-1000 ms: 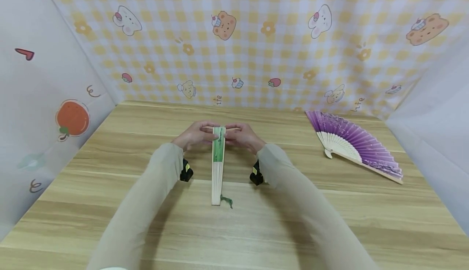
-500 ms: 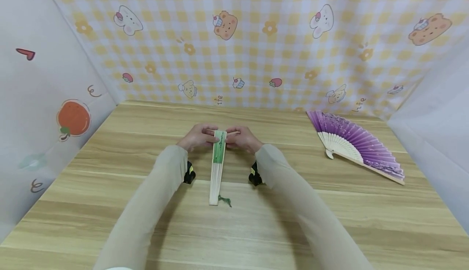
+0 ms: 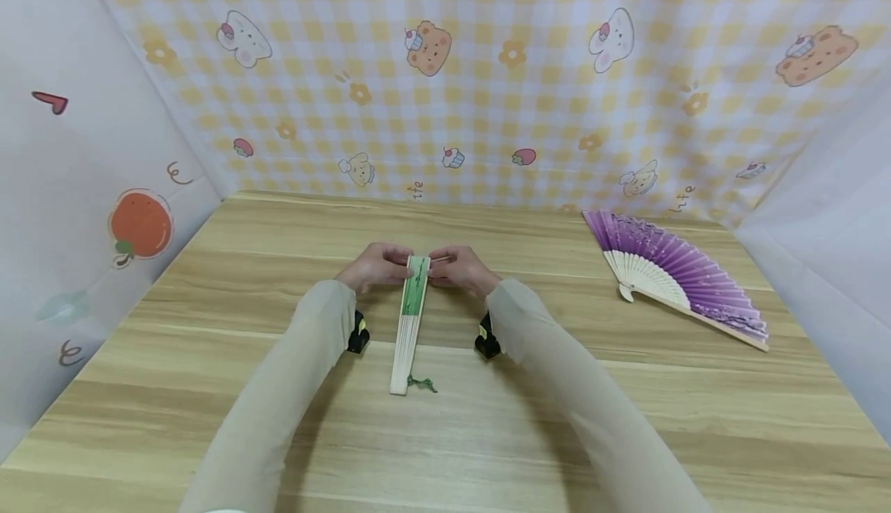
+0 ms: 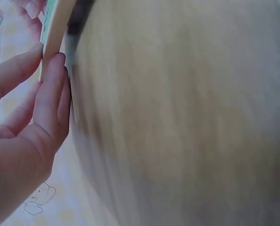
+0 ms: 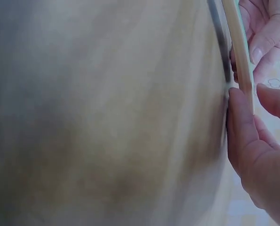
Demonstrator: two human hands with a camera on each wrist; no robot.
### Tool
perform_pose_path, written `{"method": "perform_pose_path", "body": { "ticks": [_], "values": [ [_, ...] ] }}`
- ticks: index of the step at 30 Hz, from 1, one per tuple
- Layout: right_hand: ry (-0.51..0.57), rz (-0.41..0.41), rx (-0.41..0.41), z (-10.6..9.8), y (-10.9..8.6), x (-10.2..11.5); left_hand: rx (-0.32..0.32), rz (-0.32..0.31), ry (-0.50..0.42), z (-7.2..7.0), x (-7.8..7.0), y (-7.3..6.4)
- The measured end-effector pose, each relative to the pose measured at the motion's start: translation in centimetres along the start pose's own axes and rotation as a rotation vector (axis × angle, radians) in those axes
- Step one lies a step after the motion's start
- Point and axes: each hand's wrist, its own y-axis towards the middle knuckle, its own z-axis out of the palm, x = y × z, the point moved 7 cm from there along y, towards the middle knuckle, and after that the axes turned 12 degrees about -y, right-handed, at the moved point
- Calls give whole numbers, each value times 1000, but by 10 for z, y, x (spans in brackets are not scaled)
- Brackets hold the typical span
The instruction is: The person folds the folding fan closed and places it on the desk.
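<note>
A folded hand fan (image 3: 415, 290) with green cloth and pale wooden ribs lies pointing away over the table in the head view. From its near end a dark green tassel (image 3: 422, 384) trails to the right. At the far end, my left hand (image 3: 377, 267) pinches the fan's left side; in the left wrist view, thumb and fingertips meet the wooden guard (image 4: 57, 33). Opposite it, my right hand (image 3: 462, 268) has its fingertips against the other side. The right wrist view shows the right fingers (image 5: 243, 117) at the guard, thumb close by its edge.
An opened purple fan (image 3: 724, 288) with cream ribs rests on the wooden table (image 3: 209, 281) at the right. Behind the table hangs a yellow checked cloth (image 3: 480, 95), and white cloth walls (image 3: 63, 188) stand at the sides.
Both hands have drawn slightly nearer along with the fan's far end. The fan's near end and tassel have swung left, so the fan now slants. The purple fan stays put.
</note>
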Motion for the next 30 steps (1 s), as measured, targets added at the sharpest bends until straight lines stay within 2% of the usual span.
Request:
{"method": "perform_pose_path", "body": {
  "ticks": [9,23,30],
  "values": [
    [-3,-8,-9,2,-6,1,-17,39,78,1,-2,-2],
    [-16,0,-30,2,-10,3,-9,44,44,2,-3,-5],
    [-20,-8,-14,-1,-14,3,0,66,44,2,-6,-10]
  ]
}}
